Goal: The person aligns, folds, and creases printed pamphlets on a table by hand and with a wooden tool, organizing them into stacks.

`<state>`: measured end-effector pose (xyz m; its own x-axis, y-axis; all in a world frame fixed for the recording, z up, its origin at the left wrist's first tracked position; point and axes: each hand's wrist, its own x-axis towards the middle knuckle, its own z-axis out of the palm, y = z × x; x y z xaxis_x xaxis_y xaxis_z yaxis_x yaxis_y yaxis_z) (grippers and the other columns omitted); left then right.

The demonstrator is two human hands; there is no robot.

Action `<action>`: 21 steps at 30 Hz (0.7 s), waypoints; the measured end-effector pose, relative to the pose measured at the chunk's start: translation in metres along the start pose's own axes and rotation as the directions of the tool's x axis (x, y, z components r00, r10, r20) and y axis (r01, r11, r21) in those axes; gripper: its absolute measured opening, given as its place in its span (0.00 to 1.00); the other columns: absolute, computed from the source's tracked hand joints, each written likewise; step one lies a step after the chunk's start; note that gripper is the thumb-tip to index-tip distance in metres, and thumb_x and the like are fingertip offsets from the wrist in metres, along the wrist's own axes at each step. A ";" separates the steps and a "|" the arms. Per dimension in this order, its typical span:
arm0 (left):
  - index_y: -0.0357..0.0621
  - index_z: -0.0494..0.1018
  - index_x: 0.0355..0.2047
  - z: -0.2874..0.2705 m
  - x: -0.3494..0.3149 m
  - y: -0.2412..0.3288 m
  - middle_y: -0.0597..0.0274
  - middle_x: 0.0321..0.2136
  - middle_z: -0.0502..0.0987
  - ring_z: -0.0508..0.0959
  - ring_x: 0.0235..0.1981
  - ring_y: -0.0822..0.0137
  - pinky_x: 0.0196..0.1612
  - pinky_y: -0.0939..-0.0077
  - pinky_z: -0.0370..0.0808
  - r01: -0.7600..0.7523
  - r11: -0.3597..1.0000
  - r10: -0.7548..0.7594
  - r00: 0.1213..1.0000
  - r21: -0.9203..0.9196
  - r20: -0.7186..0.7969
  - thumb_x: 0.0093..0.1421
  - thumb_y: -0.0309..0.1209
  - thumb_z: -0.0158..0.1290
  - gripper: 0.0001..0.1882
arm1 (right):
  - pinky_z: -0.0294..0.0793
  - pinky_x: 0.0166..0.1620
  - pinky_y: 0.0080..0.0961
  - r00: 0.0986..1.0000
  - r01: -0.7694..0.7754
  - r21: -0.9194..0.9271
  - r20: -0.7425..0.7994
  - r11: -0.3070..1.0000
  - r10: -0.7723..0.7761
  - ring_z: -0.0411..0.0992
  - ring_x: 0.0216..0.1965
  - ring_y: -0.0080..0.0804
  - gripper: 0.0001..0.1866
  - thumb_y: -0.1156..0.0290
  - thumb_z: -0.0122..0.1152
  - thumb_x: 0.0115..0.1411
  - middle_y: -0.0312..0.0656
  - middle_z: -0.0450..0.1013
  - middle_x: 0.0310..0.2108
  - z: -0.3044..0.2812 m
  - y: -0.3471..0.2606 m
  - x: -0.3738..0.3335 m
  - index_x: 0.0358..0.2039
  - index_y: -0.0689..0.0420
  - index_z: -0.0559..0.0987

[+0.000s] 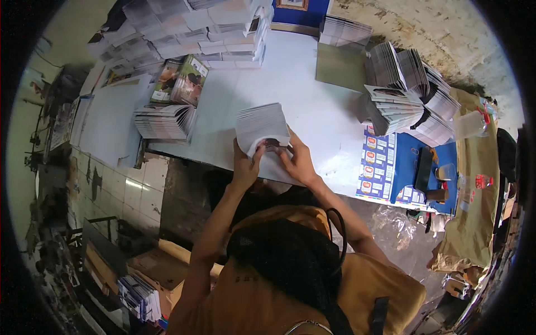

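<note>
A thick stack of folded paper sheets (260, 124) rests at the near edge of the white table, its layered edges fanned toward the far side. My left hand (247, 167) grips its near left corner, with the thumb up on the front face. My right hand (298, 161) holds the near right corner in the same way. Between my thumbs the near sheets curl up, and a dark printed patch shows there. The fingers beneath the stack are partly hidden.
Piled bundles of booklets (206, 36) rise at the back left. Picture-covered booklets (181, 84) and a fanned stack (163, 123) lie left. Several booklet stacks (393, 109) stand right, beyond a blue patterned sheet (375, 167). A plastic cup (446, 172) sits near the right edge.
</note>
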<state>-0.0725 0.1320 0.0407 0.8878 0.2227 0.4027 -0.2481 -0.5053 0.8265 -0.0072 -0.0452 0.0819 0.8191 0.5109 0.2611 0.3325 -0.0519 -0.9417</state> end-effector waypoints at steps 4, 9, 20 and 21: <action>0.32 0.63 0.53 -0.001 0.040 0.024 0.46 0.45 0.73 0.77 0.45 0.56 0.48 0.66 0.73 -0.029 0.999 0.033 0.989 0.027 -0.144 0.67 0.30 0.53 0.20 | 0.75 0.53 0.32 0.999 -0.038 -0.100 -0.032 0.994 0.035 0.75 0.49 0.34 0.29 0.77 0.61 0.60 0.48 0.76 0.48 -0.007 0.010 0.027 0.62 0.64 0.67; 0.32 0.62 0.56 -0.008 0.116 0.054 0.49 0.47 0.75 0.77 0.48 0.61 0.49 0.69 0.74 0.241 0.920 -0.270 0.961 -0.309 -0.055 0.68 0.34 0.53 0.22 | 0.70 0.51 0.26 0.997 -0.081 0.443 0.029 0.893 0.076 0.73 0.44 0.29 0.22 0.62 0.54 0.69 0.41 0.77 0.44 -0.064 0.024 0.083 0.58 0.62 0.73; 0.41 0.66 0.59 0.114 0.264 0.084 0.56 0.56 0.74 0.77 0.54 0.56 0.57 0.56 0.75 0.478 0.335 -0.519 0.813 -0.812 0.264 0.71 0.38 0.46 0.21 | 0.76 0.43 0.42 0.980 -0.037 -0.129 -0.199 0.991 0.010 0.77 0.35 0.54 0.19 0.66 0.58 0.60 0.55 0.78 0.32 -0.095 0.087 0.099 0.48 0.65 0.76; 0.41 0.66 0.59 0.137 0.280 0.075 0.56 0.56 0.74 0.77 0.54 0.55 0.57 0.54 0.75 0.484 0.282 -0.566 0.781 -0.828 0.263 0.71 0.38 0.46 0.21 | 0.76 0.44 0.42 0.980 -0.040 -0.138 -0.197 0.990 0.013 0.77 0.37 0.55 0.18 0.67 0.58 0.60 0.56 0.78 0.34 -0.096 0.087 0.099 0.47 0.65 0.77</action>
<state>0.2112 0.0423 0.1612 0.9360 0.2406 -0.2569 0.0385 0.6556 0.7542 0.1474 -0.0817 0.0461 0.8992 0.3313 0.2859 0.3607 -0.1908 -0.9130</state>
